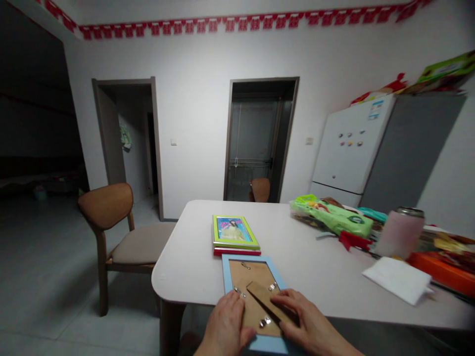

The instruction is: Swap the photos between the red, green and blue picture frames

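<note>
A light-blue picture frame (227, 273) lies face down at the table's near edge, its brown backing board (256, 271) upward. Several small metal clips sit around the board. My left hand (227, 321) is closed over the frame's left side, fingertips by the left clip (239, 291) and thumb on the board. With bent fingers, my right hand (306, 319) holds the brown stand leg (265, 295), which is tilted up from the board. Just beyond, a green picture frame (233, 231) showing a figure in a pale dress rests on a red-edged frame (237, 251).
To the right lie a green plastic package (330, 215), a pink can (403, 231), white tissue (399, 278) and an orange box (445, 271). A wooden chair (107, 207) stands left of the white table (196, 237). The fridge (352, 143) is at the back right.
</note>
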`<state>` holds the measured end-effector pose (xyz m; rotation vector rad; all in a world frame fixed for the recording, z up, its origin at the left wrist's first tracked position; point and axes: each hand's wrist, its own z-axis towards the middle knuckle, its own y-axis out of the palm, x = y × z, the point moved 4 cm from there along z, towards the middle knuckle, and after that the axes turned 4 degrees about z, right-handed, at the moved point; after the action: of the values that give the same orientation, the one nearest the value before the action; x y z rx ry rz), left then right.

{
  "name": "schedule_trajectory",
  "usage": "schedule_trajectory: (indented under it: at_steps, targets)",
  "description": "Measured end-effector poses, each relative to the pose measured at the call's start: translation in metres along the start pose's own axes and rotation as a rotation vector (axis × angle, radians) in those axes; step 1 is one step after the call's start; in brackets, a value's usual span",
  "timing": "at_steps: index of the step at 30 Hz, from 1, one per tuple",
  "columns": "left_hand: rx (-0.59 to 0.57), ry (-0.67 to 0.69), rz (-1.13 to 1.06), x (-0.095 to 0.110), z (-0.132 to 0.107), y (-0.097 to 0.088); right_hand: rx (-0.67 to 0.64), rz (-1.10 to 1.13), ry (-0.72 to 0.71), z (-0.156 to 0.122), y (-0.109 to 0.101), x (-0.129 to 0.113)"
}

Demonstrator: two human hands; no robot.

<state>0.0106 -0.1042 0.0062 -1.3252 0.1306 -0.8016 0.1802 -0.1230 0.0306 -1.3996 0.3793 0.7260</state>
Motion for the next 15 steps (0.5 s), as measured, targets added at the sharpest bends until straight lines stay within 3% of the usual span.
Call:
schedule_trajectory:
  at_steps: [4, 9, 15]
  targets:
    - [-0.079, 0.030, -0.006, 0.001, -0.004, -0.004, 0.044, -0.121, -0.043, 0.003, 0.011, 0.007]
    - [-0.178, 0.183, -0.033, 0.002, -0.008, -0.002, 0.055, -0.222, -0.096, 0.008, 0.014, 0.007]
    - [-0.092, 0.218, -0.012, -0.004, -0.009, 0.003, 0.186, -0.312, 0.003, 0.027, 0.000, 0.030]
